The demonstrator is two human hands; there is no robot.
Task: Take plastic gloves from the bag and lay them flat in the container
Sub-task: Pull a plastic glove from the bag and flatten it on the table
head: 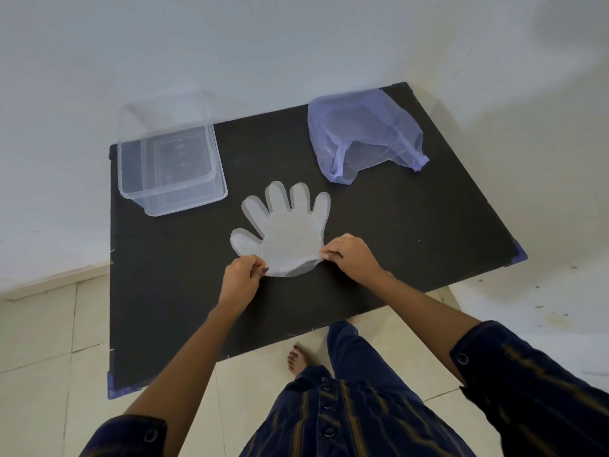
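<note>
A clear plastic glove (286, 230) lies spread flat on the black table (412, 225), fingers pointing away from me. My left hand (240, 280) pinches the left corner of its cuff. My right hand (351, 255) pinches the right corner of the cuff. A clear plastic container (171, 169) stands open at the table's far left; I cannot tell if anything lies inside. A crumpled translucent purple bag (361, 135) rests at the far right of the table.
The table stands against a white wall, with its far corners close to it. Blue tape marks two table corners (520, 253). Below the near edge are a tiled floor and my bare foot (298, 359).
</note>
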